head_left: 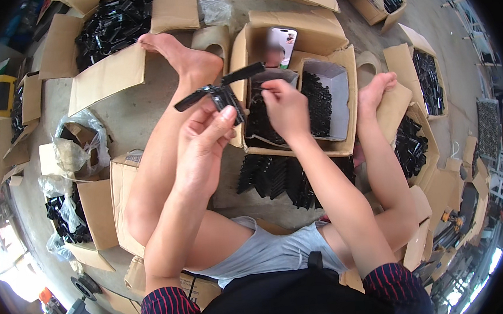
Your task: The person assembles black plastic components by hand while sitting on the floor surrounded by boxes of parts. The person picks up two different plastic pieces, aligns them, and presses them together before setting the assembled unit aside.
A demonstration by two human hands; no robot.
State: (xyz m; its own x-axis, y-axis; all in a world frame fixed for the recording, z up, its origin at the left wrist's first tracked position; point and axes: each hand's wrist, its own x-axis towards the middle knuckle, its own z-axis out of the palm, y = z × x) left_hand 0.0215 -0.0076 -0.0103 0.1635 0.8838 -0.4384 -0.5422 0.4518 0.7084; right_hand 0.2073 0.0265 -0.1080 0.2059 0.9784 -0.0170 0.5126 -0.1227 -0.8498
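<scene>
Left hand (pixel 206 134) pinching the black bracket (pixel 222 96) between thumb and fingers — it's up in the air, arms splayed, just left of the open cardboard box (pixel 352 91)! Right hand (pixel 287 109) over that box, fingers drawn together but blurred — can't tell whether they grip anything; small black pieces (pixel 316 101) heap in the grey tray (pixel 340 119), stacked black parts (pixel 269 176) between the legs

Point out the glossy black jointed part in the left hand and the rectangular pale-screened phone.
Glossy black jointed part (pixel 222 96), head view: central body.
Rectangular pale-screened phone (pixel 282 44), head view: screen.
</scene>
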